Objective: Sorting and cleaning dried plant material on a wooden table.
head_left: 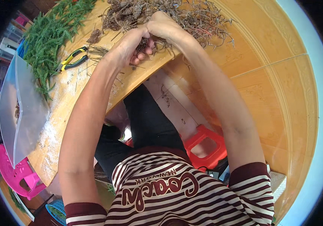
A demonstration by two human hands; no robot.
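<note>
My left hand (128, 42) is curled around a small brown pine cone (142, 45) near the table's front edge. Against its thumb side, my right hand (163, 27) is bent over with its fingers closed. Those fingers are mostly hidden, so what they pinch cannot be made out. Just beyond both hands lies a heap of brown pine cones (131, 15) with thin, tangled stems (206, 26). One loose pine cone (94, 36) sits left of the heap. Yellow-and-black pliers (72, 59) rest on the table, next to a scatter of thin dark sticks or wires (98, 51).
Green artificial-looking fir branches (50, 35) cover the table's far left. A translucent plastic bin (25, 109) stands at the left edge, near white powder on the wooden table (67, 88). Below are a pink chair (16, 171) and a red stool (206, 145).
</note>
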